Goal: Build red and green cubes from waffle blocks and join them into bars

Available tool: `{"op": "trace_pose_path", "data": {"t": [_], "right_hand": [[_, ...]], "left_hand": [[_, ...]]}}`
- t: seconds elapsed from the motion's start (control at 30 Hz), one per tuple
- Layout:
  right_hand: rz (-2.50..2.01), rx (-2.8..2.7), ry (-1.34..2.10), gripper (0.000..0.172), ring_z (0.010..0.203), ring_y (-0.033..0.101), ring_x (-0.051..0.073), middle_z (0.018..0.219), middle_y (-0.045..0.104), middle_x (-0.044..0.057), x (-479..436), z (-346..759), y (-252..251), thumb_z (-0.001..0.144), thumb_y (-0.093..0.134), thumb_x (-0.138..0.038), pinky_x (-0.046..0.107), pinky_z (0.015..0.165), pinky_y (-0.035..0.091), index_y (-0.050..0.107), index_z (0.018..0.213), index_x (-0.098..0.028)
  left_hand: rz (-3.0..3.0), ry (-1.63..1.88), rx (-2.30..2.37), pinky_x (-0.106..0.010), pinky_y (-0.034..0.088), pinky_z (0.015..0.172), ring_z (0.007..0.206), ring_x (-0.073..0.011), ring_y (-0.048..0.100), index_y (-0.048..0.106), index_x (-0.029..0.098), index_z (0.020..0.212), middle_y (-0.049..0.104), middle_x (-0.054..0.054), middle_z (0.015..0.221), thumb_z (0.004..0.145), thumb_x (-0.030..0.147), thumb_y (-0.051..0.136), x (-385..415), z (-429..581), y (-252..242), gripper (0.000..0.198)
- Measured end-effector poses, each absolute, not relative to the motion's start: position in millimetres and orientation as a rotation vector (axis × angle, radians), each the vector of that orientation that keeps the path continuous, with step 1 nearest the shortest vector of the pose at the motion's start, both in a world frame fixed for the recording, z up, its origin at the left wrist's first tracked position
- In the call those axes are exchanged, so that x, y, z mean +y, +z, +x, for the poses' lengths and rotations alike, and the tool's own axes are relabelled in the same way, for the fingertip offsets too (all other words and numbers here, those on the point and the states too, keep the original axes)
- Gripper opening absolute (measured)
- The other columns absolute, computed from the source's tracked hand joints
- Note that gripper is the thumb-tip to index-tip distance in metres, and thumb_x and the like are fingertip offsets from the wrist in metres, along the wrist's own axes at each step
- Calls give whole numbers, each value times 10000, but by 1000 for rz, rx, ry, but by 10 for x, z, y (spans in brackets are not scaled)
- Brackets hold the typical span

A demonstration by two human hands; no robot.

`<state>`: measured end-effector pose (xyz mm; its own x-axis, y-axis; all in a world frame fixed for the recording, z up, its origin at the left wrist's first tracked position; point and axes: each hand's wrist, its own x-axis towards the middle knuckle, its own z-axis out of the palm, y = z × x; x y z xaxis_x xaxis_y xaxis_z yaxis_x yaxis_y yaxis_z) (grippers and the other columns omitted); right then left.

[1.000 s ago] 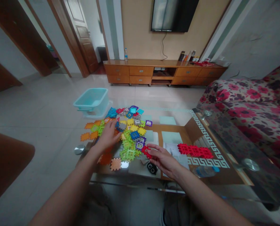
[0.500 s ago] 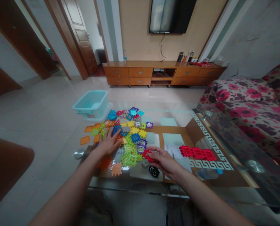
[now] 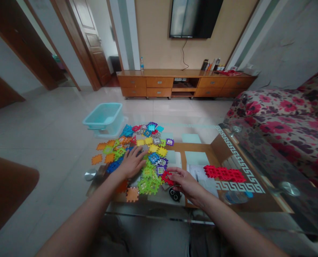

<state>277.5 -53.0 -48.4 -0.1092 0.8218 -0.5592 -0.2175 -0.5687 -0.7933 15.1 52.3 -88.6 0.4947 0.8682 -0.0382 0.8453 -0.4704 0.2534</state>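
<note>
Coloured interlocking plastic tiles lie heaped on the glass table, among them green tiles (image 3: 149, 178), yellow tiles (image 3: 158, 150), blue tiles (image 3: 115, 165) and purple tiles (image 3: 161, 167). My left hand (image 3: 133, 162) rests on the middle of the heap, palm down with its fingers spread, covering some pieces. At the heap's right edge, my right hand (image 3: 184, 181) pinches a red tile (image 3: 167, 177) between thumb and fingers. Farther right lies a row of red tiles (image 3: 224, 174), stacked or overlapping.
A turquoise plastic tub (image 3: 105, 117) stands past the table's far left. Near my right hand is a small black object with two rings (image 3: 175, 193). A plastic bottle (image 3: 236, 197) and papers (image 3: 198, 175) show at the right. A flowered sofa (image 3: 284, 117) borders that side.
My left hand has slid right across the heap, shifting tiles under it and uncovering blue ones at the left. My right hand stays nearly in place with the red tile.
</note>
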Motion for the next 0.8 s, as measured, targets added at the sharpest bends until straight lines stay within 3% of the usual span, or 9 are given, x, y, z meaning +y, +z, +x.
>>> {"op": "trace_pose_path", "data": {"t": [0.17, 0.47, 0.8], "right_hand": [[-1423, -728, 1746, 321, 626, 606, 100, 791, 704, 9, -513, 2776, -521, 747, 769, -212, 187, 502, 428, 675, 1053, -199], [-1441, -746, 1721, 324, 614, 594, 103, 769, 693, 8, -487, 2755, -558, 733, 778, -227, 194, 499, 416, 682, 1041, -198], [-1402, -774, 1689, 351, 607, 568, 101, 743, 674, -7, -499, 2805, -554, 706, 786, -255, 200, 498, 383, 679, 1036, -203]], "left_hand": [[2535, 148, 1385, -632, 110, 1184, 1516, -325, 174, 346, 412, 1510, 237, -28, 1653, 1005, 544, 312, 515, 230, -928, 523], [2540, 246, 1551, -593, 199, 1142, 1394, -325, 340, 550, 317, 1301, 464, -85, 1463, 988, 511, 362, 560, 206, -913, 413], [2501, 291, 1746, -487, 272, 1114, 1352, -310, 388, 502, 267, 1348, 456, -112, 1454, 990, 515, 321, 871, 379, -847, 472]]}}
